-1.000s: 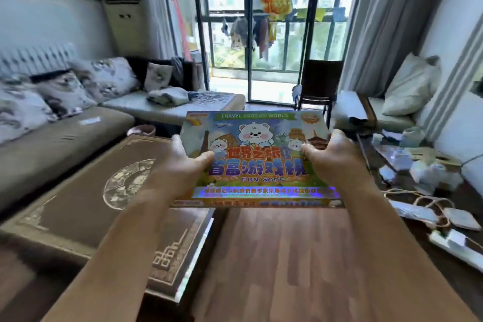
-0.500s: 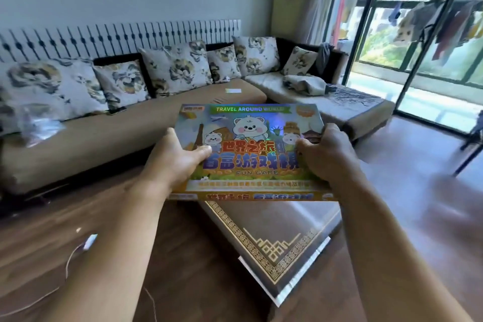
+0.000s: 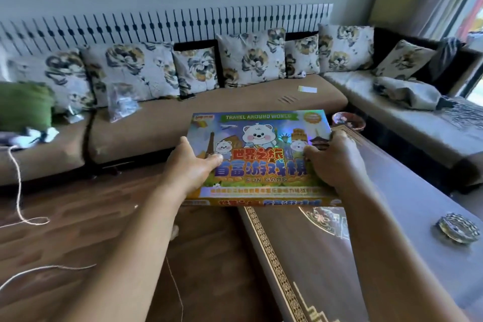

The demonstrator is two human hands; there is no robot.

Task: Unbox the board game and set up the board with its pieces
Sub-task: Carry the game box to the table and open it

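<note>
While the left hand (image 3: 192,167) and right hand (image 3: 333,162) clamp its side edges, thumbs on the lid, the board game box (image 3: 260,157) hangs above the coffee table (image 3: 392,256); it looks light, stiff, glossy-slick, so the edges between the fingers suit best.

The game box (image 3: 258,154) looks like printed cardboard with a glossy lid, its foil finish throwing rainbow glints across the upper half. The counter (image 3: 407,238) is dark wood under a smooth, reflective top, with a gold fret pattern printed along its left edge. A ribbed glass dish (image 3: 458,227) near its right edge shines. The floor (image 3: 78,238) is polished wood plank with a soft sheen. The sofa (image 3: 235,110) seat is matt tan cloth; its cushions (image 3: 251,56) are woven floral fabric. A crinkled clear plastic bag (image 3: 120,103) lies on the seat
</note>
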